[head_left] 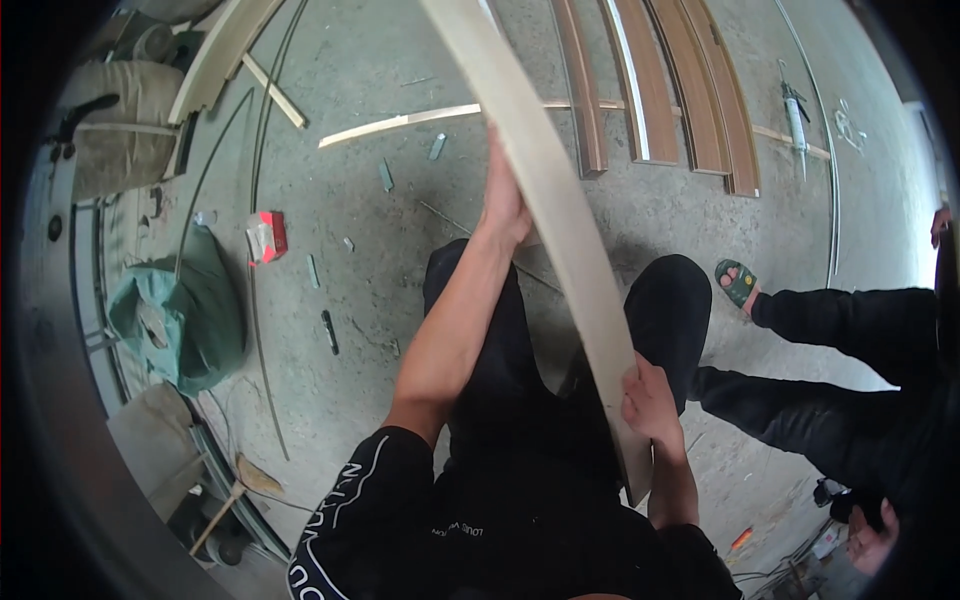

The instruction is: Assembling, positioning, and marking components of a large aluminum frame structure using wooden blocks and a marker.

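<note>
"Running diag. from the view's upper edge to the person's lap, a long pale wooden board (570,220) passes between the knees. What bounds it?"

"Upper R: a row of brown planks (695,110), approx. parallel, on the concrete floor (345,200). Far end of board is cut off by the view; near end sits just beside the R forearm."

"And room to the L?"

"Wide stretch of floor, w/ small items only: black marker (330,332), red-and-white box (266,238). Green bag (190,310) stands beyond, well apart from the board."

"To the R?"

"Tighter. Co-worker's legs (810,405) come in near the R knee (contact: can't tell); one foot wears a dark green slipper (738,283)."

"Pose of hands?"

"L hand (508,210): arm stretched fwd., holding the board by its L edge, approx. mid-length of the visible part; fingers partly hidden behind the wood. R hand (652,400): closer to the body, elbow bent, fingers curled on the R edge nr. the near end, i.e. holding the same board."
</note>
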A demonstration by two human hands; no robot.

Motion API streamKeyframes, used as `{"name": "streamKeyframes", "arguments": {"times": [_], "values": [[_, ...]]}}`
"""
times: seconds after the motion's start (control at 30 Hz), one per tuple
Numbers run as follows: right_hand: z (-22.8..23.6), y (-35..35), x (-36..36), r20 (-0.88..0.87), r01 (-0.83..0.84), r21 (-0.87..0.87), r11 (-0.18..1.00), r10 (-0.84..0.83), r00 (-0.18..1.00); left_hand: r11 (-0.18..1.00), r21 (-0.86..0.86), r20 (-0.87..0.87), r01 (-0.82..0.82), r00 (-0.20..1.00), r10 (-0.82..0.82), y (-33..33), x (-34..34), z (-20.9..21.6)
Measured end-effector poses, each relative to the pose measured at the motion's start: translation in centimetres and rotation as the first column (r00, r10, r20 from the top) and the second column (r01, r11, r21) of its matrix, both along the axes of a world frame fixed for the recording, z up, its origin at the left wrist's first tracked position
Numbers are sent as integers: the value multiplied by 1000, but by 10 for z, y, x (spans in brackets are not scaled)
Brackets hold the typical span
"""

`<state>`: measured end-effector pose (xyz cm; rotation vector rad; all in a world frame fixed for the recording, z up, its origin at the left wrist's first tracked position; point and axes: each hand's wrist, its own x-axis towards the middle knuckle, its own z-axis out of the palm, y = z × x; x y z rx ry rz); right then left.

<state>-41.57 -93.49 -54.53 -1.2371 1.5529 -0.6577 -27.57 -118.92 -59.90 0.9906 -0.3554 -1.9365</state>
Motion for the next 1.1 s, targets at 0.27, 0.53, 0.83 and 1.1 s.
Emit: {"name": "streamKeyframes", "arguments": {"times": [0.27,0.53,0.83,1.1], "values": [[3,11,-23,696,121,345,931,-340,632,978,-175,-52,117,990,-128,1,-2,20],[4,5,-23,688,183,363,913,-396,609,958,-180,45,223,975,-218,2,0,17],[-2,4,-31,627,139,235,962,-259,734,968,-136,-14,210,977,-214,1,-1,25],[-3,8,-30,543,240,317,918,-382,748,966,-207,-72,152,983,-170,5,3,18]]}}
